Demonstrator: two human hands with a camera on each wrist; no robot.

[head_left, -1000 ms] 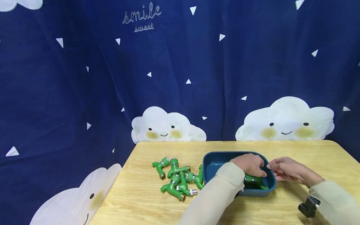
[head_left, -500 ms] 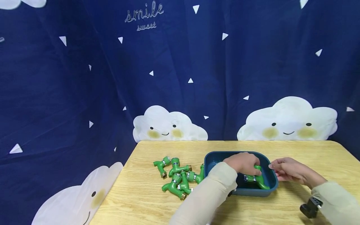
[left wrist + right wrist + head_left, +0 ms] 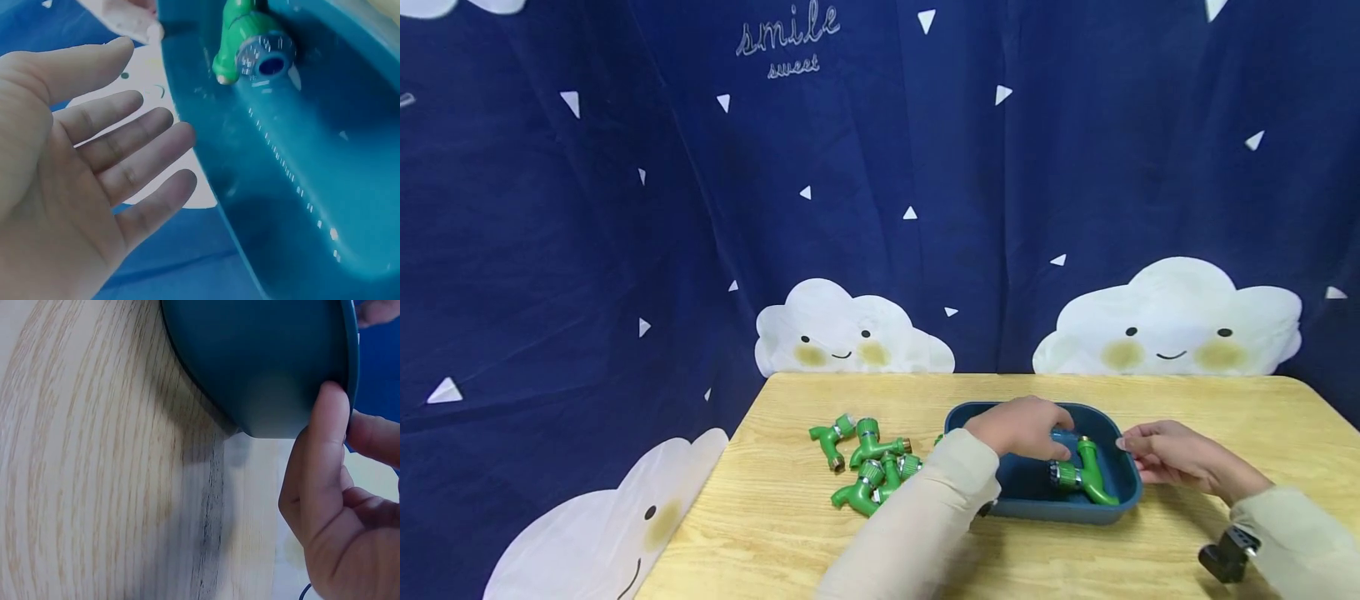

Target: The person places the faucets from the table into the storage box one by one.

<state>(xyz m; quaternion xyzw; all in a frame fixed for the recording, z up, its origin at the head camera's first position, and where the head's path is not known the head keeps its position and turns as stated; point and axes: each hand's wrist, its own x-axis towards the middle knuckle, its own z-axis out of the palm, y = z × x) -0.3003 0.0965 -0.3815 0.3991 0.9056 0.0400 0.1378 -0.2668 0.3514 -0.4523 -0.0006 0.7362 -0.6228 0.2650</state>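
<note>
A green plastic tap [image 3: 1092, 477] with a brass-coloured threaded end lies at the right end of a dark blue bin [image 3: 1052, 510]. Above the bin's middle, my left hand [image 3: 1024, 427] holds nothing; in the left wrist view its fingers [image 3: 140, 159] are spread and relaxed, apart from the tap. My right hand [image 3: 1180, 458] pinches the bin's right rim between thumb and fingers, as the right wrist view shows with the bin's outer wall [image 3: 269, 369]. My left sleeve hides part of the bin's left side.
On the wooden table [image 3: 752, 517], left of the bin, lies a cluster of several green taps [image 3: 871, 454], some partly covered by my left sleeve [image 3: 917, 517]. A navy curtain [image 3: 865, 167] with clouds hangs behind the table.
My left hand has let go of the tap inside the bin and moved left and slightly up, leaving the tap in plain sight. My right hand stays at the rim.
</note>
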